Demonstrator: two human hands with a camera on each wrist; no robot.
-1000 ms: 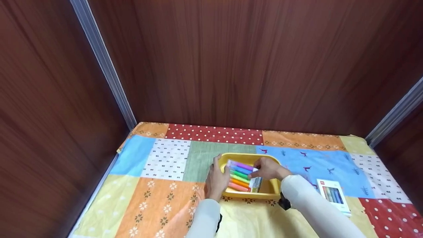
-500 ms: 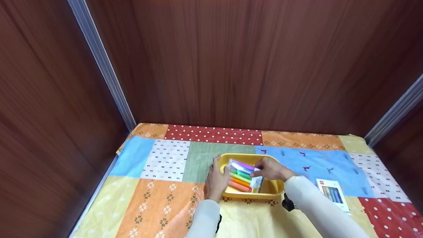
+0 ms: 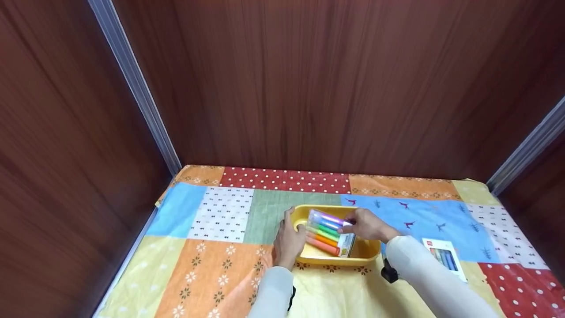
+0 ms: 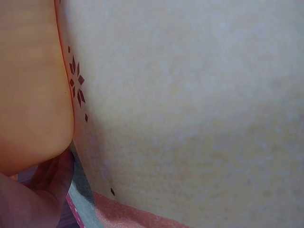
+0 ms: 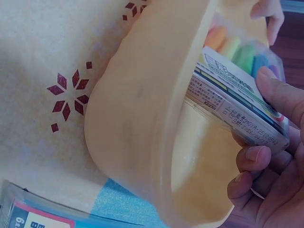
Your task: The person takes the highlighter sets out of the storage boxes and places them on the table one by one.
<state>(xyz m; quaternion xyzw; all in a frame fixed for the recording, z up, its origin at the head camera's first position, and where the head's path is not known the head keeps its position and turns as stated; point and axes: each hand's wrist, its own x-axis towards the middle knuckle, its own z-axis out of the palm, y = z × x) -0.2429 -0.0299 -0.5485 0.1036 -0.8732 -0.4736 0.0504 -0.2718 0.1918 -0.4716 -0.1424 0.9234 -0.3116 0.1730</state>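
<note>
A yellow plastic tub (image 3: 335, 261) stands on the patterned cloth. My left hand (image 3: 289, 243) grips its left end, thumb over the rim and fingers along the outside wall; the left wrist view shows that hand (image 4: 45, 192) against the tub's wall (image 4: 33, 90). Inside the tub, a clear pack of highlighters (image 3: 324, 236) in several colours lies tilted. My right hand (image 3: 366, 223) pinches the pack's labelled right end. In the right wrist view the thumb presses the top of the pack (image 5: 237, 90) with fingers curled underneath, and its far end leans down into the tub.
Right of the tub, partly behind my right sleeve (image 3: 423, 269), lies a white box (image 3: 441, 256) with a window showing coloured sticks. A patchwork cloth (image 3: 220, 274) covers the table. Brown wood panels (image 3: 287, 88) rise at the back and sides.
My right hand has shifted slightly to the right, and the highlighter pack in its grip has slid the same way inside the tub. My left hand stays at the tub's left end.
</note>
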